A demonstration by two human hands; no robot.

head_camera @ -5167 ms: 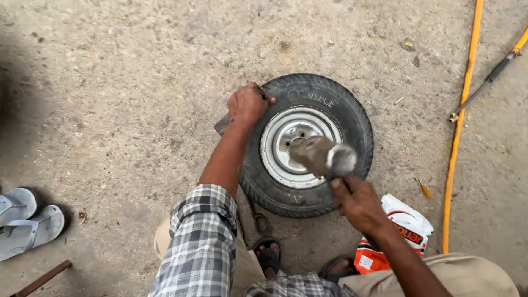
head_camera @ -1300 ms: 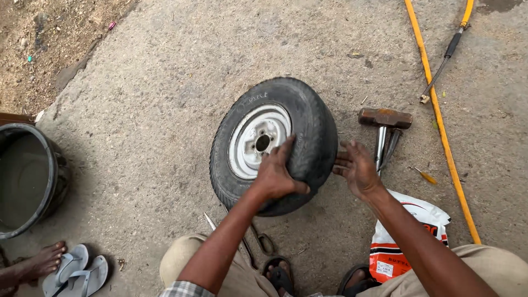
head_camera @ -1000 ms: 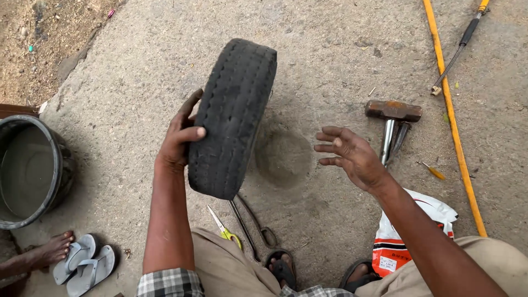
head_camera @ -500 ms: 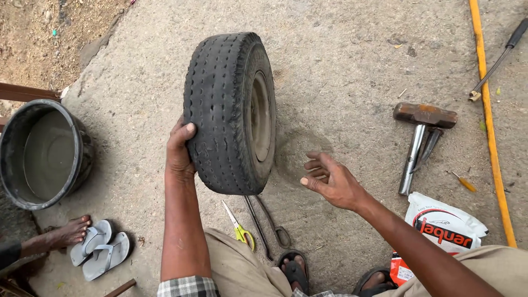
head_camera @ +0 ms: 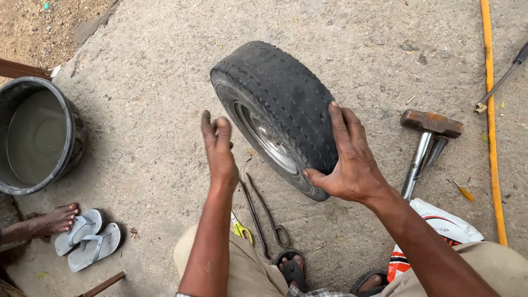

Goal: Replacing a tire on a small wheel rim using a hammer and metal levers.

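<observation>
Right hand (head_camera: pixel 352 165) gripping tilted tyre (head_camera: pixel 280 104) (tread side); left hand (head_camera: pixel 219 148) released, apart.

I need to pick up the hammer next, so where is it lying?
In the head view the hammer lies on the concrete at the right, just beyond the right hand holding the tyre, between the tyre and the yellow hose.
</observation>
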